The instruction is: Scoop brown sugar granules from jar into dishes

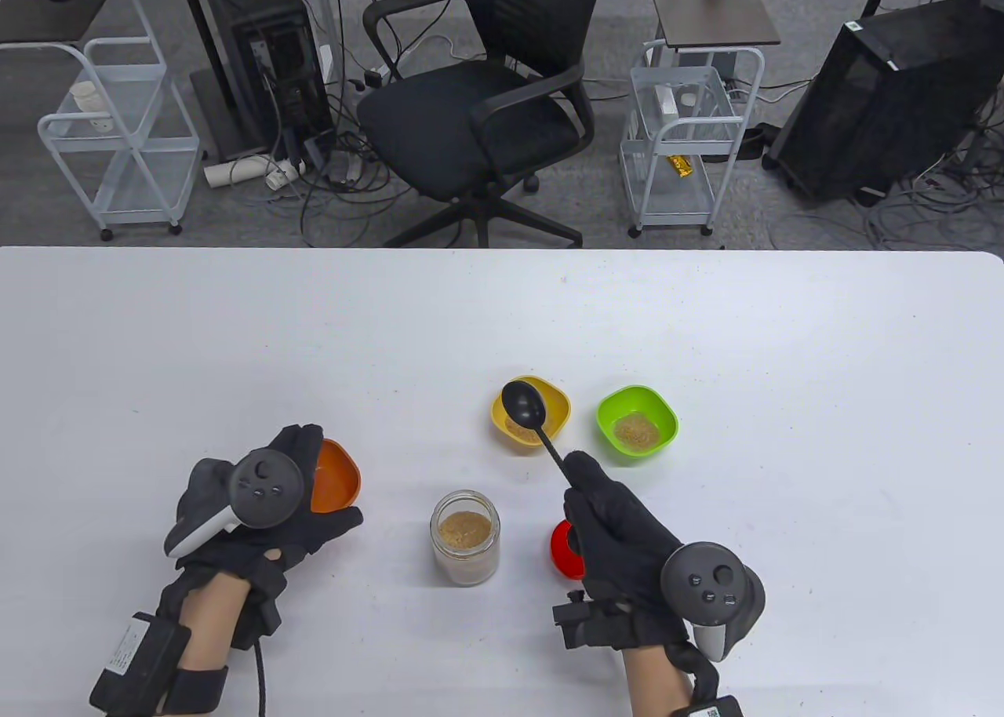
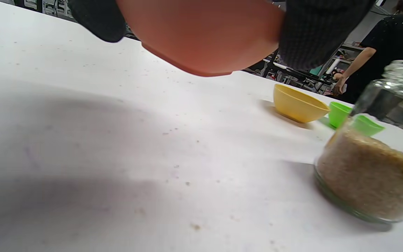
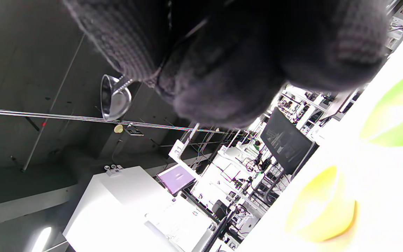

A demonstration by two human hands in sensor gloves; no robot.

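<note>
An open glass jar [image 1: 464, 537] holding brown sugar stands at the table's front middle; it also shows in the left wrist view [image 2: 369, 168]. My right hand [image 1: 620, 529] grips the handle of a black spoon [image 1: 527, 408] whose bowl hangs over the yellow dish [image 1: 531, 415], which holds some sugar. The green dish [image 1: 637, 421] to its right holds sugar too. My left hand [image 1: 267, 497] holds the orange dish [image 1: 336, 475], lifted and tilted off the table as the left wrist view [image 2: 201, 35] shows. The spoon bowl's contents cannot be seen.
The jar's red lid [image 1: 566, 550] lies just right of the jar, partly under my right hand. The white table [image 1: 235, 340] ends at its far edge, with an office chair [image 1: 478, 97] and wire carts beyond.
</note>
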